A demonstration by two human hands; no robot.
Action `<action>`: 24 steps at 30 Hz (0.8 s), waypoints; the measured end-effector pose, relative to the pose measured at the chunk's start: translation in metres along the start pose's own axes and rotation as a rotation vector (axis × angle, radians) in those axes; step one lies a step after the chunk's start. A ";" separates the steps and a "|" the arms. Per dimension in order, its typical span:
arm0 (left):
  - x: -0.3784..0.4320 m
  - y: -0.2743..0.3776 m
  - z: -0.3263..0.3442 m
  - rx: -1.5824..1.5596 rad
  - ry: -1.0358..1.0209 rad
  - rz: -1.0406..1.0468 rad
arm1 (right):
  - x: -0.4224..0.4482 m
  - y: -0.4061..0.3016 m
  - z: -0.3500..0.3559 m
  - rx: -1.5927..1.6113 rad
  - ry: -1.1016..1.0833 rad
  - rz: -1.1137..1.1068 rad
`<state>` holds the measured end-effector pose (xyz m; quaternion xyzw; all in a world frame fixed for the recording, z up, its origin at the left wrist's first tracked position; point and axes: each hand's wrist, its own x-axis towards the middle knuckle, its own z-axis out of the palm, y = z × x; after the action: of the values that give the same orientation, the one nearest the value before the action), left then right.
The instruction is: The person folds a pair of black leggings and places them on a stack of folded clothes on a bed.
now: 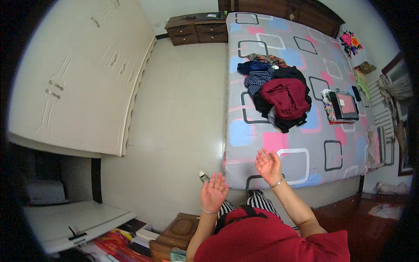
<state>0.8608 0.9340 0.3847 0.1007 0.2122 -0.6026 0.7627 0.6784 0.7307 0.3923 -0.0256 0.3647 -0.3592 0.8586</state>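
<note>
My left hand is raised palm up over the floor beside the bed's near corner, its fingers apart and holding nothing. Over the near edge of the bed my right hand is likewise palm up and empty. Beyond it, a heap of crumpled clothes lies on the patterned sheet: a dark red garment on top, a blue checked cloth, a dark blue garment and black pieces around them. To the right sits a stack of folded clothes, with a black phone-like object beside it.
A cream wardrobe stands left across the tiled floor. A dark wooden drawer cabinet is by the headboard. Near me at lower left are a white tabletop and a wooden stool or box.
</note>
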 end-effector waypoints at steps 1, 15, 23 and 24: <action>0.004 0.022 0.002 0.008 0.001 -0.012 | 0.008 0.010 0.011 0.009 0.019 -0.027; 0.076 0.201 0.084 0.249 0.018 -0.212 | 0.082 0.097 0.132 0.254 0.016 -0.152; 0.139 0.218 0.127 0.248 -0.022 -0.291 | 0.130 0.073 0.144 0.291 0.087 -0.223; 0.151 0.216 0.135 0.242 -0.023 -0.292 | 0.143 0.065 0.149 0.291 0.083 -0.231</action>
<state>1.1240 0.8009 0.4154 0.1529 0.1414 -0.7292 0.6519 0.8813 0.6558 0.3942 0.0719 0.3387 -0.5049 0.7907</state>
